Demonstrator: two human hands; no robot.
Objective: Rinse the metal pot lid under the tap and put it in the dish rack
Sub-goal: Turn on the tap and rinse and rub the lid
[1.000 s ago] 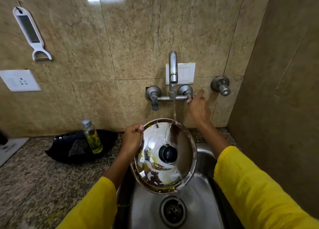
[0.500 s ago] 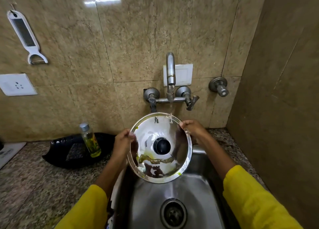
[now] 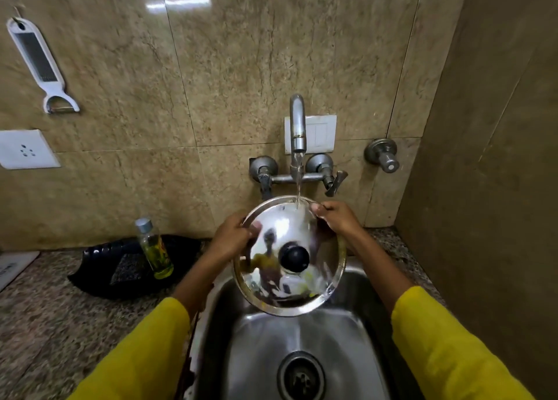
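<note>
The round metal pot lid (image 3: 317, 248) with a black knob (image 3: 294, 258) is tilted toward me above the steel sink (image 3: 265, 348). My left hand (image 3: 232, 239) grips its left rim and my right hand (image 3: 335, 218) grips its upper right rim. Water runs from the wall tap (image 3: 297, 125) onto the lid's top edge. Yellowish residue and foam lie along the lid's lower part. No dish rack is in view.
A small bottle of yellow liquid (image 3: 154, 248) stands on a black tray (image 3: 126, 263) on the granite counter left of the sink. A white peeler (image 3: 39, 64) and a socket (image 3: 25, 149) are on the tiled wall. A side wall rises close on the right.
My right hand left the tap handle and took hold of the lid's right rim. The water stream grew stronger, and much of the residue on the lid has washed off.
</note>
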